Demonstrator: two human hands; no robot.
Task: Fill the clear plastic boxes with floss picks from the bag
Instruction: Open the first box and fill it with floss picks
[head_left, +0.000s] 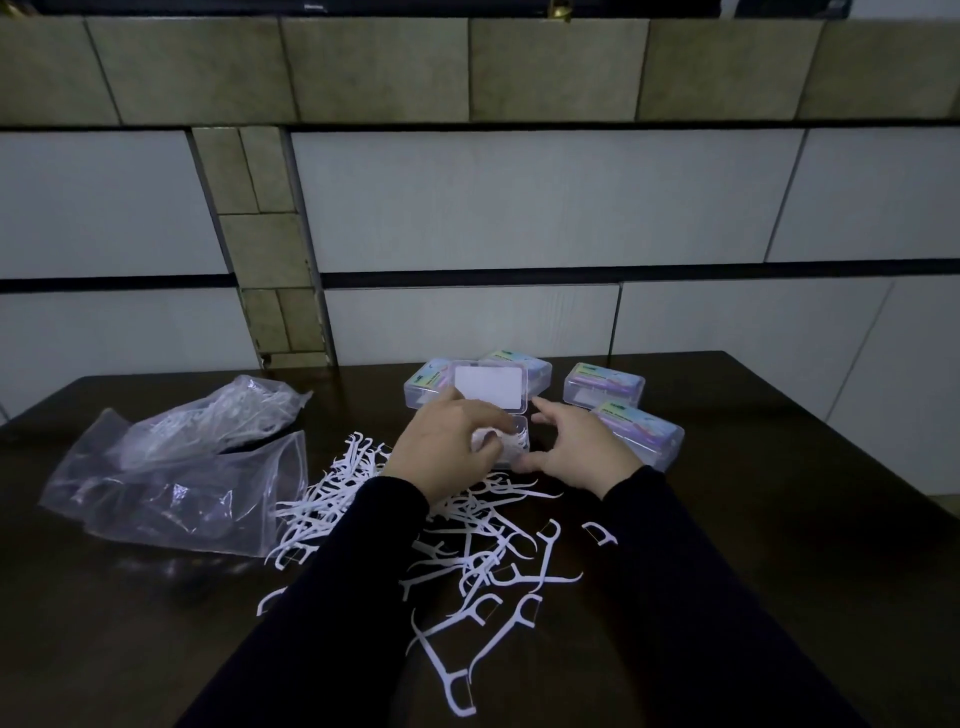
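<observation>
Dark table (753, 519), tiled wall (519, 208); floss picks (483, 566) scattered.

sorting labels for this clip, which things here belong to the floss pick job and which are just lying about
Job:
open clear box, lid raised
left hand putting picks in
right hand beside the box
loose floss picks
plastic bag
closed boxes

Lying about:
dark table
tiled wall
</observation>
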